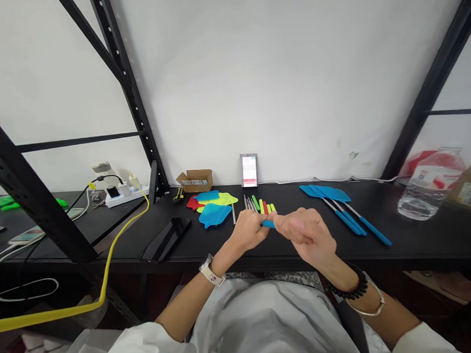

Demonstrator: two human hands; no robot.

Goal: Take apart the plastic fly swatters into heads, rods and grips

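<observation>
Between my two hands, above the black table point(290, 250), is a short blue fly swatter handle point(268, 224). My left hand point(248, 229) closes round its left end, and my right hand point(307, 236) is closed at the right end. My fingers hide most of it, so I cannot tell whether a rod is in it. Just behind the hands lie metal rods point(250, 203) and several loose handles in green point(255, 202), red point(265, 207) and yellow. To the left are leaf-shaped swatter heads, with a blue one point(216, 215) in front. Three blue fly swatters point(344, 213) lie at the right.
A dark phone-like slab point(165, 238) lies front left. At the back stand an opened cardboard box point(197, 180) and a lit phone point(249, 170). A water bottle point(421, 193) is at far right. A yellow cable point(109, 257) crosses the left side near a black shelf post point(26, 187).
</observation>
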